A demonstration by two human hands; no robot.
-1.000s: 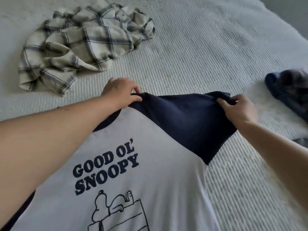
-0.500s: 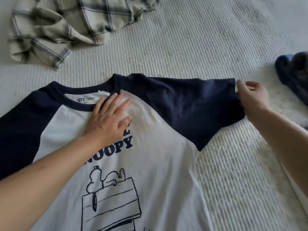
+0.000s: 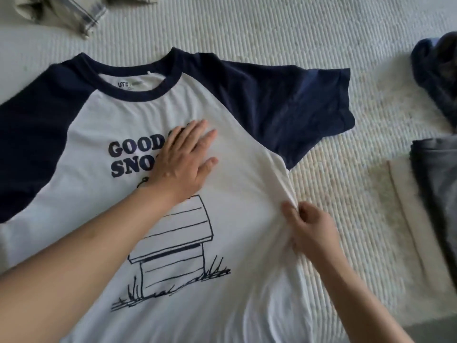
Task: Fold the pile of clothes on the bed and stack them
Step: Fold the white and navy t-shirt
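A white T-shirt (image 3: 237,194) with navy sleeves, a navy collar and a doghouse print lies face up and spread out on the bed. My left hand (image 3: 184,159) rests flat on its chest, fingers apart, covering part of the lettering. My right hand (image 3: 309,229) pinches the shirt's right side seam just below the navy sleeve, lifting a small ridge of white cloth.
The bed has a ribbed white cover (image 3: 296,33). A crumpled plaid garment (image 3: 74,11) lies at the top left edge. At the right lie a bunched dark blue garment (image 3: 437,78) and, below it, a folded grey item (image 3: 437,194) on beige cloth (image 3: 405,209).
The shirt went from held up by its shoulder to lying flat. My left hand slid down from the collar onto the lettering. My right hand left the sleeve cuff and took the side seam.
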